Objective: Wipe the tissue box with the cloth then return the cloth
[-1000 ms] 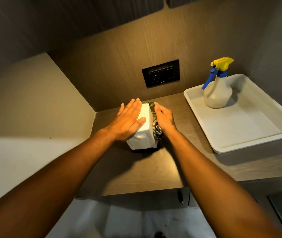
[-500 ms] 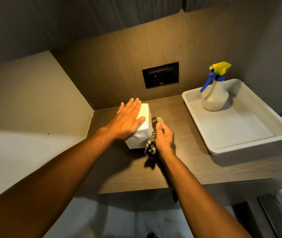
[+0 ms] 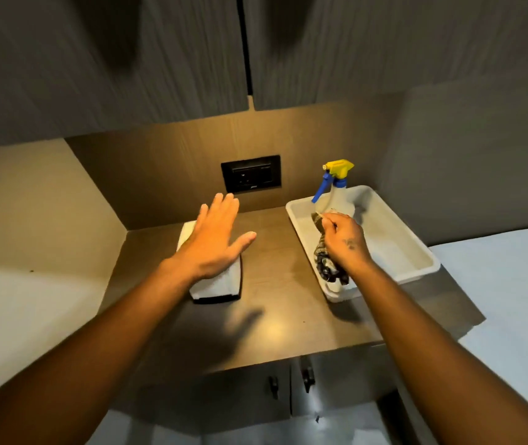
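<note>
The person stands at a brown wooden counter (image 3: 275, 284) tucked under grey wall cabinets (image 3: 192, 59). The left hand (image 3: 214, 242) is spread flat, palm down, fingers straight and wide with the thumb out to the side, over the white tissue box (image 3: 220, 284). Whether the palm presses on the box top or floats just above it I cannot tell from here. The box sits on the left part of the counter, near the corner where the side wall meets the back panel, its near end showing below the wrist.

The right hand (image 3: 346, 242) is over the white tray (image 3: 410, 248) on the right side of the counter. Its fingers are curled closed around the dark patterned cloth (image 3: 326, 264), pinching the top end between thumb and forefinger. The cloth hangs down from the fist in a twisted bunch, its lower end reaching the near left corner of the tray; I cannot tell if it touches the tray floor.

At the tray's far end stands 1 spray bottle (image 3: 333, 194), upright, with a yellow head and blue trigger, just behind the right hand. A black wall socket (image 3: 251, 173) is set in the back panel between the 2 hands.
</note>
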A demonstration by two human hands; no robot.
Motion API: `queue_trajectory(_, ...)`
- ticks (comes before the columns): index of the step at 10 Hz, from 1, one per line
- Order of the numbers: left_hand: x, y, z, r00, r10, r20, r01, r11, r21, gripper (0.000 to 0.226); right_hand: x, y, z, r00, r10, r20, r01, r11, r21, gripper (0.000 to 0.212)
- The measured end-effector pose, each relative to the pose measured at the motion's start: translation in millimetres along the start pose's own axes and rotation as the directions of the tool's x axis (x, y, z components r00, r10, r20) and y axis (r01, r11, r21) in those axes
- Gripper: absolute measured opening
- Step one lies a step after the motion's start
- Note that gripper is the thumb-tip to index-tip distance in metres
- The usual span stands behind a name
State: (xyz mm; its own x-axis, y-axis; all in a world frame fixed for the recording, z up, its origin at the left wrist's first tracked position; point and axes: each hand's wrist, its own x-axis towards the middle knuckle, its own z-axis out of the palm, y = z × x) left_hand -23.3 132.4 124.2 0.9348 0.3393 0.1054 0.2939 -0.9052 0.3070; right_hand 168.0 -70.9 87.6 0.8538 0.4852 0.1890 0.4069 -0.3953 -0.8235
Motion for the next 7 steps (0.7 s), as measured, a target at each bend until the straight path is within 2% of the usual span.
queue_trajectory(1,-5.1,50.1,32.9,0.996,0.069,-0.058,-0.070,0.997,-0.011,0.092,12.3,26.3,-5.6,0.978,0.174,0.115,-0.144,0.962,-0.232,0.022)
queue_trajectory(2,-17.4,79.6,78.9,0.999,0.000,0.032,0.001,1.000,-0.015,0.088,11.4,43.2,-0.4,0.939,0.297,0.172,-0.234,0.920,-0.314,0.023)
queue_trajectory(3,-31.3,87.7,120.7,0.976,-0.116,0.184,0.111,0.993,0.039,0.087,9.8,49.1,8.3,0.923,0.245,0.297,-0.067,0.862,-0.502,0.030)
queue_trajectory(4,-41.5,86.7,145.3,0.949,-0.184,0.257,0.180,0.983,0.039,0.088,8.1,53.0,19.8,0.860,0.340,0.380,0.048,0.688,-0.724,0.062)
queue_trajectory(6,-51.6,82.8,163.4,0.943,-0.219,0.251,0.207,0.976,0.074,0.089,9.1,67.3,27.1,0.832,0.389,0.396,0.033,0.677,-0.735,0.073)
queue_trajectory(7,-54.5,87.1,160.4,0.946,-0.226,0.232,0.216,0.974,0.068,0.089,7.9,61.6,21.9,0.828,0.387,0.406,0.013,0.710,-0.704,0.073)
